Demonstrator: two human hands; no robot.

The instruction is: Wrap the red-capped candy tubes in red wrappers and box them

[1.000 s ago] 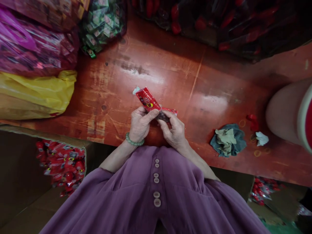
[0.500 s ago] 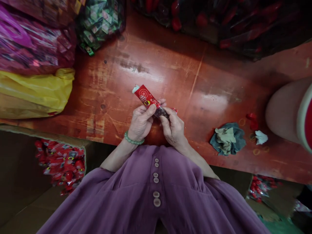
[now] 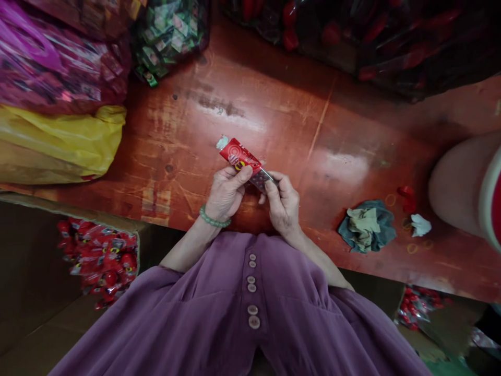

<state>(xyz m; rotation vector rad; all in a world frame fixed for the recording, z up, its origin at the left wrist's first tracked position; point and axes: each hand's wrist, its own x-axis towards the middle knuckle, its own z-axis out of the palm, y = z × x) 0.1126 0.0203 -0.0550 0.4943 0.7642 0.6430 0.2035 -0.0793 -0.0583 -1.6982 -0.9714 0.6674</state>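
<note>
The left hand (image 3: 227, 192) is pinching a small red packet (image 3: 239, 155) between thumb and forefinger, fingers closed on its middle, while the right hand (image 3: 282, 201) is gripping the packet's near end, where a clear part showing dark contents (image 3: 259, 180) is sitting just under the right fingertips. Compared with a second ago, the right hand is sitting closer in and more upright, its fingers curled tighter over that end, and the red flap that was sticking out past the right fingers is no longer showing. The packet's free end is also sitting a little lower and nearer the left thumb. That reads as the end being folded or pressed shut between the fingers, though the fold itself is hidden under them.

The packet is being held just above the red table (image 3: 274, 120), not resting on it. Its long axis is running diagonally: the free end with a whitish tip is pointing away from the body and to the left of the left fingers, the other end slanting down toward the right palm.

Well to the right of the right fingers a crumpled cloth (image 3: 367, 225) is lying on the table. Below the left wrist, with its green bracelet (image 3: 213, 219), a box of red packets (image 3: 99, 261) is standing off the table's near edge.
</note>
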